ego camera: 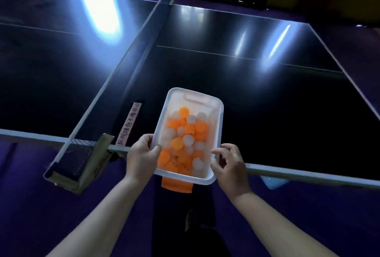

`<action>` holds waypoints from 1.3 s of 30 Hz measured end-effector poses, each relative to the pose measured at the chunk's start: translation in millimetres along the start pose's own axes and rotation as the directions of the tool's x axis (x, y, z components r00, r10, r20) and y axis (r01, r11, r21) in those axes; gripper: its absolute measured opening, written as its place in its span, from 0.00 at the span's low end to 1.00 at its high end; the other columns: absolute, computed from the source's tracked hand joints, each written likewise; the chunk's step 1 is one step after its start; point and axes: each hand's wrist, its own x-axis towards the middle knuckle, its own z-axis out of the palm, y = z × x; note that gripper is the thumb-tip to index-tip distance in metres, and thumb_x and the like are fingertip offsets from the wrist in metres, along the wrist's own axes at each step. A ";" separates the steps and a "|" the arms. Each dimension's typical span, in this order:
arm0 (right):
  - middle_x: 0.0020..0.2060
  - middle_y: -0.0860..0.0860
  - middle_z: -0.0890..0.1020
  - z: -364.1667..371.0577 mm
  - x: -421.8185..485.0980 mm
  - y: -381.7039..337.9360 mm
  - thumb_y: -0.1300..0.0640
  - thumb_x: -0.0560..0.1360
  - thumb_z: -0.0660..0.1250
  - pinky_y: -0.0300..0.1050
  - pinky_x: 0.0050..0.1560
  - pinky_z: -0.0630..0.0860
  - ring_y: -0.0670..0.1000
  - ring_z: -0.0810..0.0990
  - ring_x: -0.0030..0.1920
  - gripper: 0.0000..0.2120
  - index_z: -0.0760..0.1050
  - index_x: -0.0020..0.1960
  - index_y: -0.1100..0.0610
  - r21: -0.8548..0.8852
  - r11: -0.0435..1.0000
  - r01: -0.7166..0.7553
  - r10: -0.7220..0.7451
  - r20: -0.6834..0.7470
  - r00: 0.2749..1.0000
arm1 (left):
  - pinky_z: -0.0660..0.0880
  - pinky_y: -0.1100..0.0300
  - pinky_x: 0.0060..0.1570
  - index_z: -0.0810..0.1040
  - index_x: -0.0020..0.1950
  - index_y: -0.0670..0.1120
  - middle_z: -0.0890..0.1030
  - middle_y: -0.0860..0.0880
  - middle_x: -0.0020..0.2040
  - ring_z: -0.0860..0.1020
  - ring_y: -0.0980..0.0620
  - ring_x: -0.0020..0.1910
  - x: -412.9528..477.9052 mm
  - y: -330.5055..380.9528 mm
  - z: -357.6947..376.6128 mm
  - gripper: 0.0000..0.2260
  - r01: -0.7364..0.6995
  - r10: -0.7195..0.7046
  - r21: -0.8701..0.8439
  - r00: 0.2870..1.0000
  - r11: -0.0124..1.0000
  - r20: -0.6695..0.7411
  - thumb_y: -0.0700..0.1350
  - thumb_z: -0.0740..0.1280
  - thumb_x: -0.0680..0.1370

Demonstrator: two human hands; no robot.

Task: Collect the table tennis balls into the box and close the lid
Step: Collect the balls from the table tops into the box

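The translucent white rectangular plastic box (221,116) rests on the near edge of the dark tabletop (267,102), just right of the net (123,67), with its near end overhanging. Orange and white table tennis balls (186,133) lie inside. The 2 hands grip its near corners: the left hand (140,153) with its thumb over the rim, the right hand (229,162) with its fingers curled.

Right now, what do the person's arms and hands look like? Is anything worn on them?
The left forearm and right forearm are bare, no sleeves showing. The left hand and right hand wear no gloves; no watch, ring or bracelet is visible.
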 end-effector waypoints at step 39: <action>0.50 0.42 0.70 -469.8 -297.1 327.6 0.58 0.74 0.66 0.26 0.43 0.71 0.37 0.72 0.48 0.13 0.75 0.58 0.50 -0.035 0.850 -0.525 0.512 -0.177 0.841 | 0.69 0.61 0.32 0.76 0.49 0.49 0.79 0.51 0.40 0.75 0.53 0.36 -366.9 216.4 471.8 0.04 -0.031 0.048 -0.046 0.895 0.998 0.443 0.41 0.64 0.76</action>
